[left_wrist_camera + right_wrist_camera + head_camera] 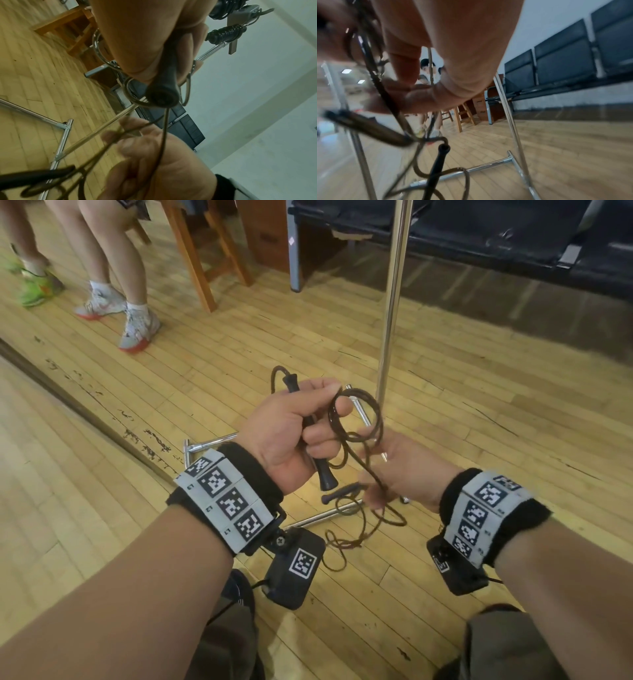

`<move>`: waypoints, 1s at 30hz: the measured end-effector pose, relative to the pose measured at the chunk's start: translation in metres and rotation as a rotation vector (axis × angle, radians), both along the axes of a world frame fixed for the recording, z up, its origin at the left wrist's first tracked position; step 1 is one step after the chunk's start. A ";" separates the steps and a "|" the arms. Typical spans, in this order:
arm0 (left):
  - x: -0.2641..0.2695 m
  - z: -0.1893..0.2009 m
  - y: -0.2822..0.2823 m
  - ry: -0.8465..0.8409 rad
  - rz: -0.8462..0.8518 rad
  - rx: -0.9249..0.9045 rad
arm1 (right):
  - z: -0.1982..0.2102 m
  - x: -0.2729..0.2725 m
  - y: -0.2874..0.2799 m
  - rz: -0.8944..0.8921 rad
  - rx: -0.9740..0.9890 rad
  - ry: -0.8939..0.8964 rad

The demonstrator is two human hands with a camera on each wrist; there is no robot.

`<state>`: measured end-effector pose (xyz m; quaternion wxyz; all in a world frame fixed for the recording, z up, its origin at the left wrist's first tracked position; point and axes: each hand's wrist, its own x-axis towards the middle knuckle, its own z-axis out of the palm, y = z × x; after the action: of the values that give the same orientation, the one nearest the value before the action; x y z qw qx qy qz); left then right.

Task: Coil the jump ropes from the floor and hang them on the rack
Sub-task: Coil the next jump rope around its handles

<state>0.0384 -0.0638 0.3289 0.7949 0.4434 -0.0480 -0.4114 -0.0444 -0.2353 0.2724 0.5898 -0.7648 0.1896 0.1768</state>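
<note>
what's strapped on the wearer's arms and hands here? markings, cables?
Bare forearms, no sleeves or gloves. Each wrist carries a black fabric wristband under a grey strap of black-and-white square fiducial tags. Below each hangs a black camera box, also tagged, with a thin black cable trailing from the left one.

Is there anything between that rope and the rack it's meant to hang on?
Nothing visible blocks it. The left hand grips a handle and loops of the jump rope, the right hand pinches the cord, and the rack stands just beyond. Rope trails loose on the floor.
</note>
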 end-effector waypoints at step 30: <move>0.005 -0.040 -0.001 -0.506 -0.272 0.660 | 0.030 0.007 -0.007 -0.473 0.557 -0.152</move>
<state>0.0431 -0.0645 0.2892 0.5125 0.7500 -0.1652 -0.3841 -0.0373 -0.2427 0.3025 0.8122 -0.5210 0.2614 0.0232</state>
